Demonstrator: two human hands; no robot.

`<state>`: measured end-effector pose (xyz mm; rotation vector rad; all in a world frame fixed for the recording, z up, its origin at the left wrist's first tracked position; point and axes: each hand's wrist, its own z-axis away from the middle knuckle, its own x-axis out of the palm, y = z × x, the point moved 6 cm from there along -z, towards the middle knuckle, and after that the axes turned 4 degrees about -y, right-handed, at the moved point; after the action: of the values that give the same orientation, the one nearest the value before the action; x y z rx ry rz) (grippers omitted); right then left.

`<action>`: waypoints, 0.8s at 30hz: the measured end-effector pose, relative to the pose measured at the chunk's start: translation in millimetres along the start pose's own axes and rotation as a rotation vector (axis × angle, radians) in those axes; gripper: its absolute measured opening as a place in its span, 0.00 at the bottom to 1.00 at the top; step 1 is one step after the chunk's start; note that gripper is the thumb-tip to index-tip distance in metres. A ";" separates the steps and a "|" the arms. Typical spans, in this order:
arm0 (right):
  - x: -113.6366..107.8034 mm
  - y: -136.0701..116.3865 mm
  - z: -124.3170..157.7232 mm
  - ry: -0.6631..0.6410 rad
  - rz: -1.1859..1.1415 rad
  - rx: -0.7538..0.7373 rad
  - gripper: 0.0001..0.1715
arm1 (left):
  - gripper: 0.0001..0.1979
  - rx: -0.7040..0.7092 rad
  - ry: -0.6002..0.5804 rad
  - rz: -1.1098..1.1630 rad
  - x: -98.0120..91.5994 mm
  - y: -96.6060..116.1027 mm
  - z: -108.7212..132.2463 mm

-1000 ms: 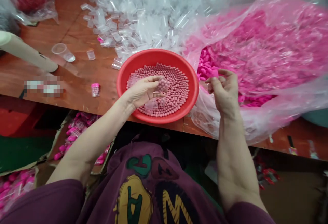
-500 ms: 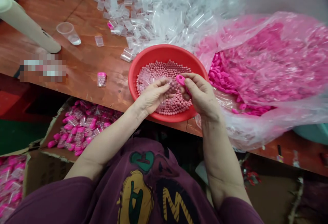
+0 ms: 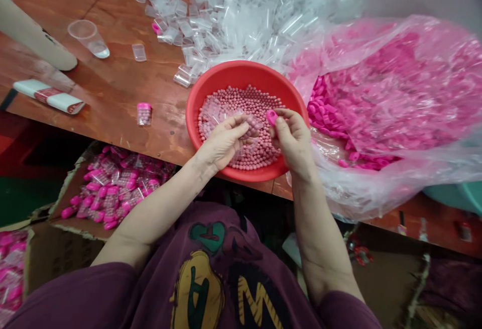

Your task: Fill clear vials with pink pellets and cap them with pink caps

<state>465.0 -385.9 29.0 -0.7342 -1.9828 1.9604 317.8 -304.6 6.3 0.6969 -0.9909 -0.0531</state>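
Over a red basin (image 3: 288, 93) of small pink beads (image 3: 252, 99), both my hands work close together. My left hand (image 3: 224, 140) is closed on a small clear container (image 3: 253, 127) with pink beads in it. My right hand (image 3: 295, 140) pinches a bright pink cap (image 3: 271, 117) with a hole in it, just right of the container and apart from it. Clear plastic pieces (image 3: 213, 110) lie on the beads at the basin's left side. Part of the container is hidden by my left fingers.
Many clear empty containers (image 3: 241, 12) are heaped behind the basin. A plastic bag of pink caps (image 3: 395, 93) is at right. A filled container (image 3: 144, 114), a clear cup (image 3: 89, 39) and a white packet (image 3: 48, 96) lie left. Cardboard boxes (image 3: 62, 253) of filled containers stand below.
My right hand has turned the pink cap more upright and moved it slightly right, away from the container. My left hand keeps its hold. The view has shifted a little.
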 end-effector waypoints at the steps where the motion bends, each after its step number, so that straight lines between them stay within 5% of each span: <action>1: 3.0 -1.5 1.2 -0.003 -0.072 0.025 0.22 | 0.07 -0.005 -0.002 0.004 0.3 -0.7 -0.1; 7: 24.0 -15.3 6.9 -0.085 -0.128 0.068 0.20 | 0.08 0.009 -0.033 0.009 0.4 -3.2 -1.7; 15: 15.0 -31.2 17.1 0.098 0.331 -0.279 0.15 | 0.13 0.035 -0.065 -0.046 -1.4 -4.5 -2.9; 24: 27.0 -43.3 25.5 0.198 0.491 -0.469 0.08 | 0.13 0.053 -0.066 -0.064 -3.0 -6.4 -3.3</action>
<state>421.8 -392.1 65.7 -1.5904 -2.3158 1.5486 320.4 -306.9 -0.6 0.7793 -1.0362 -0.1067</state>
